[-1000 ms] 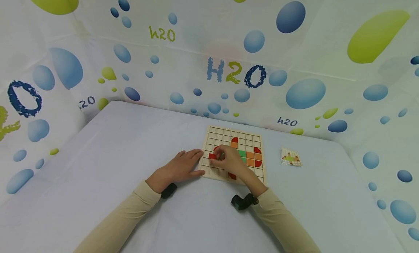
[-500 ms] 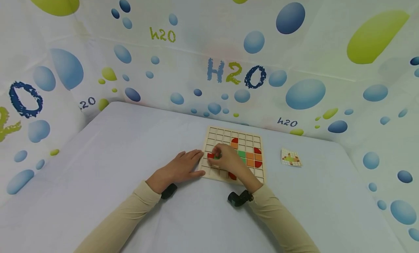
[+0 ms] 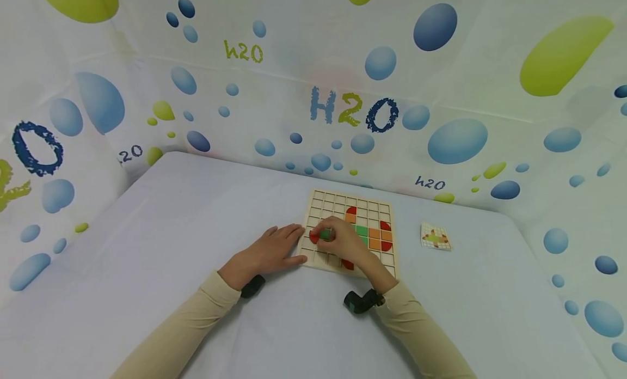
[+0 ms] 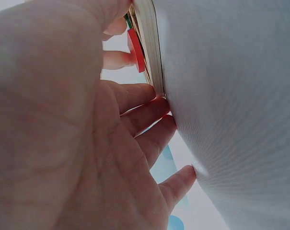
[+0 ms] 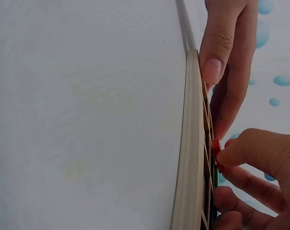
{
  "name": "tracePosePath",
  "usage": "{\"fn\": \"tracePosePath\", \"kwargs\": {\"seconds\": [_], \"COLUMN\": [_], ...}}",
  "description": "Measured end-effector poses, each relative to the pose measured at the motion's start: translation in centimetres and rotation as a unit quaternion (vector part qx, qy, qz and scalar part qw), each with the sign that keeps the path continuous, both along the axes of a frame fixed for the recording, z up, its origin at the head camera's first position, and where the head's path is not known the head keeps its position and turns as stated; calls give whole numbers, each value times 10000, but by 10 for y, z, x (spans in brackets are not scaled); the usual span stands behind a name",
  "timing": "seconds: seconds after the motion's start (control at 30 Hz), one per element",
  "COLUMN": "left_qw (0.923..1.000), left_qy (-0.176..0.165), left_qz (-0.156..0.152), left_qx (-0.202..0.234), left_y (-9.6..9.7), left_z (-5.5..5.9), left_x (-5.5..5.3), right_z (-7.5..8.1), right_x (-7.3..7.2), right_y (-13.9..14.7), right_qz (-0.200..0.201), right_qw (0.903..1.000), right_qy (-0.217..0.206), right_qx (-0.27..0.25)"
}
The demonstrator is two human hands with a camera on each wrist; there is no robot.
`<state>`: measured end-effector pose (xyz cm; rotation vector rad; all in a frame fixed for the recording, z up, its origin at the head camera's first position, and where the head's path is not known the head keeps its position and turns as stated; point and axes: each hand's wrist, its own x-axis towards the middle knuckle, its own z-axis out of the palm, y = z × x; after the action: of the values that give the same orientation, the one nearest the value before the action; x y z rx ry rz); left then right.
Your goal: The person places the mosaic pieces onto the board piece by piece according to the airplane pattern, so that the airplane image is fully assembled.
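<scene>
A pale wooden grid board (image 3: pixel 329 196) lies on the table, with flat green, orange and red pieces set in its squares. Near its left side my right hand (image 3: pixel 345 240) pinches a red quarter-round tile (image 3: pixel 313 237) between thumb and fingertips. In the right wrist view, that red tile (image 5: pixel 216 149) stands a bit proud of the board's surface. Beside it, under the fingers, shows a green tile (image 3: pixel 325 234). My left hand (image 3: pixel 269 252) lies with extended fingers against the board's left edge; its fingertips touch the edge and the cloth in the left wrist view.
To the right of the board lies a small card (image 3: pixel 435 236) printed with a coloured grid pattern. White cloth (image 3: pixel 220 205) covers the table. Behind it hangs a white backdrop (image 3: pixel 294 57) with blue and green drops.
The red tile, straight-edged to view before, now shows its rounded side toward the left as my right fingers shift it slightly. My left hand keeps its place on the board's edge.
</scene>
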<state>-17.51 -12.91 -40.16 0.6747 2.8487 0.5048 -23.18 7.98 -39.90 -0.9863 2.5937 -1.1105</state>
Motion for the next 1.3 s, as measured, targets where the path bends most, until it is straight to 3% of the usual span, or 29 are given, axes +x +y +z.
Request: {"fn": "tracePosePath", "kwargs": {"seconds": [0.2,0.47,0.83,1.3], "left_qw": [10000,10000,10000,9999], "left_qy": [-18,49,30,159], "left_qz": [-15,-25,-30,-39], "left_qx": [63,49,85,-38], "left_y": [0,-1,0,-1], "left_z": [-1,0,2,2], "left_x": [0,1,2,1], "right_z": [1,4,1,3], "right_x": [0,0,-5,-10], "right_y": [-1,-7,-10,-17], "right_qz": [183,147,31,-57], "right_qw": [9990,9877,9944,9952], "right_qy": [359,1160,645,528], "right_qx": [183,1038,841,818]}}
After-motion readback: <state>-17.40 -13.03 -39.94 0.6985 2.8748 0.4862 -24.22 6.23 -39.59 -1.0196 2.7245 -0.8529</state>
